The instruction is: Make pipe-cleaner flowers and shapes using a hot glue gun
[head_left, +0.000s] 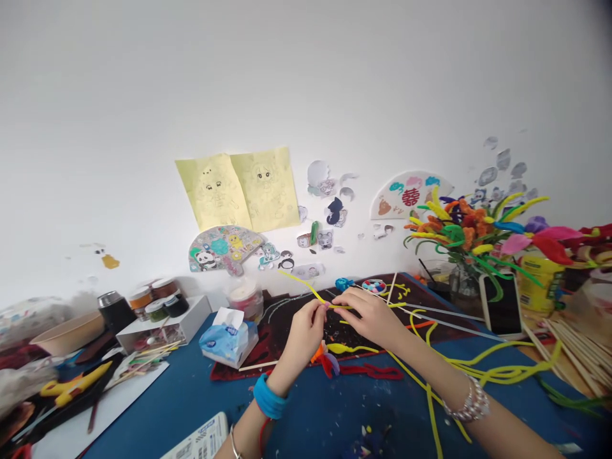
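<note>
Yellow pipe cleaner [313, 291]: we hold it over the counter [306, 414]
Left hand [306, 326]: fingers clamped on it
Right hand [368, 312]: fingers likewise

Wall [306, 76]: plain white, rising behind the table's [306, 427] back edge
Yellow sheets [272, 191]: line drawings, side by side on the wall
Painted fans [227, 247]: one below the sheets, one farther right
Table surface: blue
Light: soft, fairly even
</note>
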The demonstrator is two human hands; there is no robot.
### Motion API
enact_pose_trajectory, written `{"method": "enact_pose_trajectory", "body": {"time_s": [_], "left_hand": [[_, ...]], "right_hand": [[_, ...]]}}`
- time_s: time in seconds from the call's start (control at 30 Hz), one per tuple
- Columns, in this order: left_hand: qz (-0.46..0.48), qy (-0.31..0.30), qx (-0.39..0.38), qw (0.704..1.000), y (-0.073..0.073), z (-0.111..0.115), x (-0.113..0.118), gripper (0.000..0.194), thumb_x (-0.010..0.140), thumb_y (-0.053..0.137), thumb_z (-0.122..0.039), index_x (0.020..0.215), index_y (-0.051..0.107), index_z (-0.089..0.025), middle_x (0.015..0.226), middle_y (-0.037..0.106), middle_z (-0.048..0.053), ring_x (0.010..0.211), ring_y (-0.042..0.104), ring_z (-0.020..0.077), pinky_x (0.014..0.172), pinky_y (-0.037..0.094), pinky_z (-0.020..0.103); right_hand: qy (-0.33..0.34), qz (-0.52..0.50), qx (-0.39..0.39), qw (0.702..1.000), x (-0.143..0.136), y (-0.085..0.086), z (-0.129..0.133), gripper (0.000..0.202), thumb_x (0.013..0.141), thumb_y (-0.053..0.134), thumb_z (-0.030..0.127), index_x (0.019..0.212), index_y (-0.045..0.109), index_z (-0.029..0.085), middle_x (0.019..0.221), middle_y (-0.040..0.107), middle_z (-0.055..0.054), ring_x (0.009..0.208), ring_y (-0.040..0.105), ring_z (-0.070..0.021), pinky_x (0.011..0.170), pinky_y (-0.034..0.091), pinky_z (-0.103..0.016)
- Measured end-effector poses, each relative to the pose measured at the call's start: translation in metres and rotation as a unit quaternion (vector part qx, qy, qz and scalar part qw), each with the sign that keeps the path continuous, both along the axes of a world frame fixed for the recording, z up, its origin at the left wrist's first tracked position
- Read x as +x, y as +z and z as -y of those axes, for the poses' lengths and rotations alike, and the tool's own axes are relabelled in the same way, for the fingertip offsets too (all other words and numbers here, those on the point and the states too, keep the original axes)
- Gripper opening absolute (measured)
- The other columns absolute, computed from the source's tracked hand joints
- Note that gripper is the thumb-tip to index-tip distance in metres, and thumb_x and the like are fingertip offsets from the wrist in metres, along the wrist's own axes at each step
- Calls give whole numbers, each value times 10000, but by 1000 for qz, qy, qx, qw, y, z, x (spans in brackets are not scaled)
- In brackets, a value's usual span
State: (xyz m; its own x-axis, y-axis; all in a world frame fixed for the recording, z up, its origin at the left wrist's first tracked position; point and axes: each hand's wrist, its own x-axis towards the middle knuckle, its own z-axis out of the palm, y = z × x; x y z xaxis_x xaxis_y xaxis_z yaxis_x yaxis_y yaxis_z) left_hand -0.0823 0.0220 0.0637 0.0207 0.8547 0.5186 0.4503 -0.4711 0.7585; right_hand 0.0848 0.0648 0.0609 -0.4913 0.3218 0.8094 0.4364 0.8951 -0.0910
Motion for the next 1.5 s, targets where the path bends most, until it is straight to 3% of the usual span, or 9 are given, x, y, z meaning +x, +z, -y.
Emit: {"method": "enact_pose_trajectory", "body": {"time_s": [0.17, 0.33, 0.53, 0.63, 0.8, 1.03, 1.13, 1.27, 1.5], "left_hand": [[-124, 10, 40, 991, 1, 5, 1, 220, 847, 393, -216, 690, 539, -166, 635, 533, 3, 567, 432, 119, 558, 308, 225], [-178, -12, 31, 983, 1, 9, 1, 202, 799, 415, -161, 633, 530, -178, 594, 518, -3, 530, 413, 116, 525, 281, 230], [-82, -15, -88, 993, 0, 3, 1, 287, 821, 391, -288, 576, 491, -177, 527, 449, -33, 501, 421, 107, 497, 284, 223], [-37, -33, -160, 986, -1, -2, -2, 291, 814, 385, -321, 586, 493, -176, 478, 387, -52, 443, 392, 94, 450, 266, 213], [4, -77, -243, 967, -2, -5, -6, 228, 781, 403, -309, 678, 543, -160, 494, 396, -59, 387, 331, 62, 386, 227, 189], [58, -128, -317, 938, -1, -8, -15, 222, 754, 453, -362, 675, 510, -162, 508, 314, -81, 370, 293, 36, 364, 186, 168], [55, -143, -317, 936, 0, -8, -19, 209, 749, 472, -349, 682, 527, -158, 484, 333, -82, 375, 302, 39, 376, 202, 168], [30, -165, -320, 933, 1, -8, -22, 193, 739, 502, -319, 693, 576, -146, 464, 421, -61, 393, 342, 48, 391, 215, 167], [-14, -205, -313, 927, 7, -4, -24, 215, 736, 551, -325, 733, 626, -124, 611, 568, -2, 452, 374, 53, 422, 255, 177]], "right_hand": [[-13, 132, 75, 988, 7, -3, -3, 341, 917, 400, 231, 1248, 485, 245, 868, 610, -44, 762, 587, -155, 624, 451, -251], [-25, 147, 68, 987, 8, -6, -7, 275, 910, 432, 321, 1110, 576, 198, 807, 602, -47, 702, 583, -142, 542, 397, -224], [-68, 145, 79, 984, 9, -6, -6, 263, 920, 409, 345, 936, 626, 198, 849, 574, -46, 594, 532, -104, 494, 341, -225], [-46, 139, 89, 985, 8, -7, -6, 268, 932, 383, 302, 898, 628, 198, 909, 592, -55, 650, 552, -115, 523, 356, -231], [8, 146, 116, 982, 9, -13, -12, 249, 932, 376, 211, 1005, 612, 180, 811, 627, -63, 698, 580, -152, 544, 383, -254], [-14, 196, 198, 960, 10, -24, -13, 280, 910, 373, 129, 1079, 595, 134, 712, 619, -69, 610, 559, -155, 508, 367, -284], [-17, 199, 214, 956, 10, -24, -13, 276, 907, 381, 137, 1081, 594, 125, 797, 644, -91, 645, 577, -163, 536, 393, -292], [24, 189, 161, 968, 9, -20, -10, 282, 918, 359, 159, 1052, 608, 166, 935, 656, -97, 751, 606, -163, 610, 439, -276], [107, 123, -12, 987, 8, -18, -7, 231, 920, 415, 244, 963, 641, 217, 816, 652, -43, 700, 601, -135, 603, 440, -238]]}}
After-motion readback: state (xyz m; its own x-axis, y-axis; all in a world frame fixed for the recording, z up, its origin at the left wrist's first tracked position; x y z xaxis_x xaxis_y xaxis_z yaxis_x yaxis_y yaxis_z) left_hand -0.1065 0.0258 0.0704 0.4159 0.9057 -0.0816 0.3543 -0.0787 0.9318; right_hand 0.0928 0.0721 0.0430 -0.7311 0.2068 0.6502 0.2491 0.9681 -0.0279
